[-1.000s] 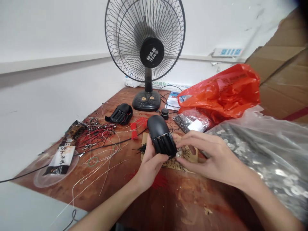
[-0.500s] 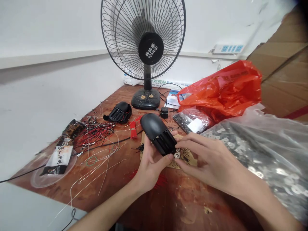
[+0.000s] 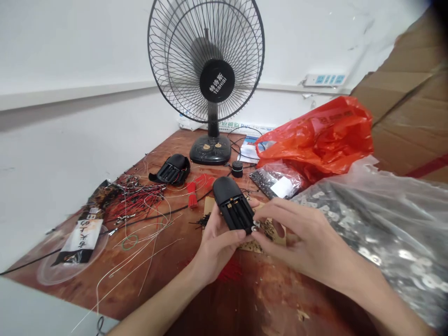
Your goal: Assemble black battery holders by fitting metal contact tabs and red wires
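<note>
A black rounded plastic housing [image 3: 233, 200] with open slots is held above the table in my left hand [image 3: 219, 242], whose thumb lies across its lower end. My right hand [image 3: 297, 228] is at the housing's lower right corner, thumb and index finger closed on a small silvery metal piece [image 3: 255, 226]. The piece is beside the housing's edge; whether it touches the slot is too small to tell. Beneath the hands lies a piece of cardboard [image 3: 280, 237] strewn with tiny dark parts. A similar black housing [image 3: 171, 169] rests on the table to the left.
A fan [image 3: 211, 151] stands at the back. Red and black wires [image 3: 140, 200] and a packet on a clear lid [image 3: 82, 238] lie left. On the right are a red plastic bag [image 3: 325, 140], a clear bag of metal pieces [image 3: 378, 233] and a cardboard box [image 3: 409, 98].
The housing has tilted more upright and shifted slightly right and down in view. My right thumb and index finger have drawn closer around the metal piece. The camera view has shifted a little.
</note>
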A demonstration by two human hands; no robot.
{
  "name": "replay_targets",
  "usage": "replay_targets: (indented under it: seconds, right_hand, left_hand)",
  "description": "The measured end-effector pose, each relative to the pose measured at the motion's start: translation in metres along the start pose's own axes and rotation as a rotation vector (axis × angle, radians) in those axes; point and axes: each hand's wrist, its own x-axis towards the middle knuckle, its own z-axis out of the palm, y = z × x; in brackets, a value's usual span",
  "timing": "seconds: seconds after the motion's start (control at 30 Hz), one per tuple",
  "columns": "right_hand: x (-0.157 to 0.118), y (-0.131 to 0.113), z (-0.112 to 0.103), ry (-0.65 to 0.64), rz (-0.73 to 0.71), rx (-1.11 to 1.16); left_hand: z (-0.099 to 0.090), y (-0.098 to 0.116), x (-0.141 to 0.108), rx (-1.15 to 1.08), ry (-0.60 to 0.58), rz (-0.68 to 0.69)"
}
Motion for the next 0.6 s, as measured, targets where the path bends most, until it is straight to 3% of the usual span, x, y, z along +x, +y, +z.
replay_targets:
  seconds: [0.27, 0.43, 0.6]
  right_hand:
    - [-0.003, 0.008, 0.003, -0.113, -0.096, -0.070]
    - [-0.003, 0.011, -0.005, 0.002, -0.114, -0.004]
    - [-0.003, 0.012, -0.010, 0.038, 0.002, 0.023]
  left_hand:
    - [-0.004, 0.001, 0.002, -0.075, -0.009, -0.053]
    - [-0.006, 0.004, 0.002, -0.150, -0.029, -0.080]
    - [-0.004, 0.001, 0.002, -0.129, -0.047, -0.051]
